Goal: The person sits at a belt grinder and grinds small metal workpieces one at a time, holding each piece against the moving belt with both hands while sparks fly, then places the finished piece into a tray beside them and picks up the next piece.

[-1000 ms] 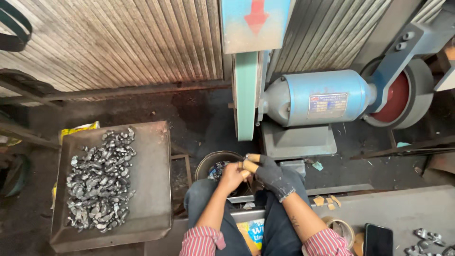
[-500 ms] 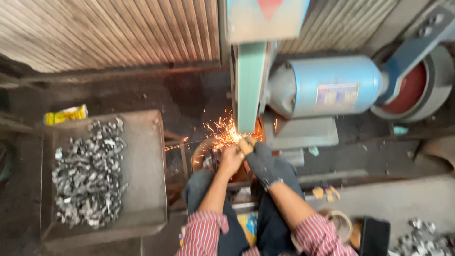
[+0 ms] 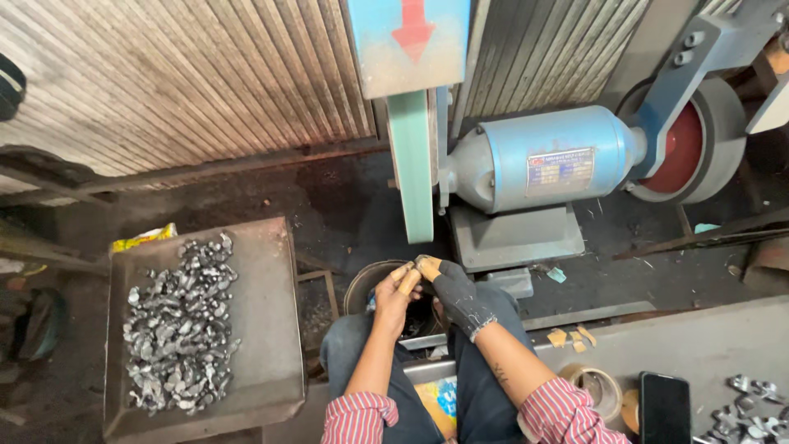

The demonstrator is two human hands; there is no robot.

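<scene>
My left hand [image 3: 393, 298], bare with tan guards on the fingertips, and my right hand [image 3: 454, 292], in a dark glove, meet fingertip to fingertip just below the lower end of the green grinding belt [image 3: 411, 168]. They pinch a small metal piece between them, mostly hidden by the fingers. No sparks show at the belt. Under the hands, between my knees, stands a round dark bucket [image 3: 359, 289].
A blue motor [image 3: 542, 160] and a red wheel [image 3: 686, 144] sit right of the belt. On the left, a grey tray [image 3: 267, 329] holds several shiny metal pieces [image 3: 177, 325]. At the lower right lie a phone [image 3: 664, 407], a tape roll [image 3: 596, 386] and more metal pieces [image 3: 748, 415].
My hands rose from over the bucket to the belt, where sparks flew. Now they have drawn back slightly below the belt and the sparks have stopped.
</scene>
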